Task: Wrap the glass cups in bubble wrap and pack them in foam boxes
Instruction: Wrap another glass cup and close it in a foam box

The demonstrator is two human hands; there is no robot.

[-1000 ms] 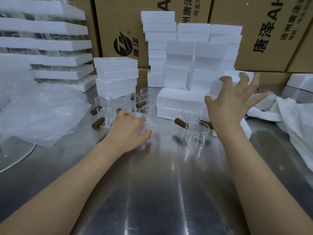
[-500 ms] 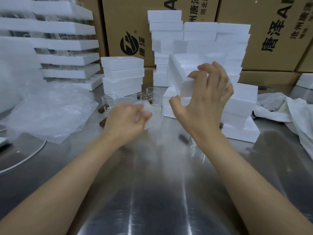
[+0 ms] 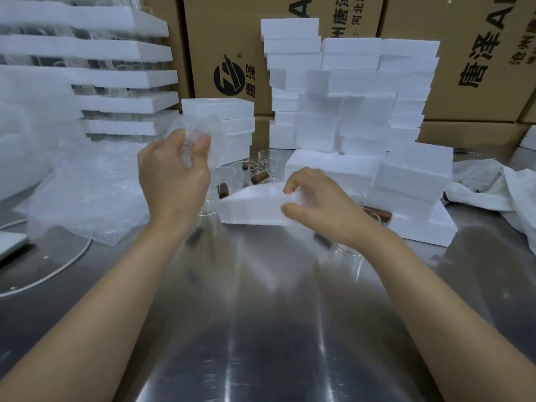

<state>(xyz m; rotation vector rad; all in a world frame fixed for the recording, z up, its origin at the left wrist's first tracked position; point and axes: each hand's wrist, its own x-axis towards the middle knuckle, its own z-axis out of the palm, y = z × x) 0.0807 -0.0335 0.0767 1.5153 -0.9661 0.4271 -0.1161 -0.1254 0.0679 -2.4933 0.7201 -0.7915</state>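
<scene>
Fingers [image 3: 300,181] of right hand [image 3: 324,207] around plain white foam box [image 3: 249,206]

Foam boxes [image 3: 348,111]: plain white, same for the held foam box [image 3: 252,207]. Bubble wrap [image 3: 87,184]: clear, bubble-dot pattern. Glass cups [image 3: 268,158]: clear, brown handles [image 3: 259,177]. Table [image 3: 261,314]: silver-grey steel, streaky glare. Cartons [image 3: 232,30]: tan, black print and logo. Cloth [image 3: 493,184]: white.

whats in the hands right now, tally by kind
bubble wrap bundle: 1, gripped by the left hand; too blurred to tell what is inside
foam box: 1, gripped by the right hand
total: 2
</scene>
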